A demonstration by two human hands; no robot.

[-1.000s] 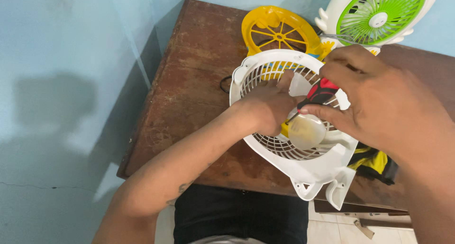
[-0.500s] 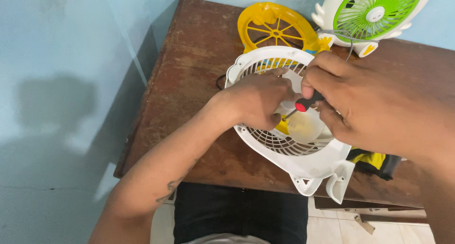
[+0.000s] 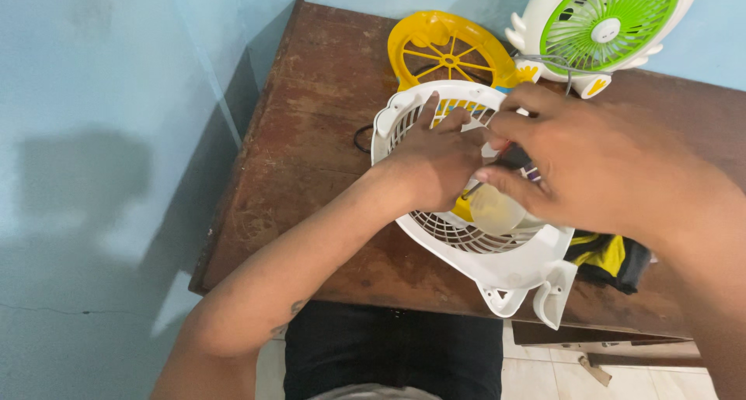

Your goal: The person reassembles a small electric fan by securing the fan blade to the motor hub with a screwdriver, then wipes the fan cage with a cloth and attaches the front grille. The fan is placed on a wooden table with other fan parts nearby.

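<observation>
White plastic fan housing (image 3: pixel 497 268) overhangs the desk (image 3: pixel 311 136) edge nearest me. My left hand (image 3: pixel 435 163) lies spread on its grille, apparently steadying it, while my right hand (image 3: pixel 590 167) pinches a screwdriver (image 3: pixel 513 163) at the hub. Its tip is hidden. At twelve o'clock: yellow grille (image 3: pixel 447 46); at one, green fan (image 3: pixel 598 27), cut off.

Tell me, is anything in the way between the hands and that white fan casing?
Nothing visible is. The left hand rests directly on the white fan casing, fingers on its grille. The right hand grips a screwdriver whose shaft slants down to the casing's middle, beside a pale round hub.
</observation>
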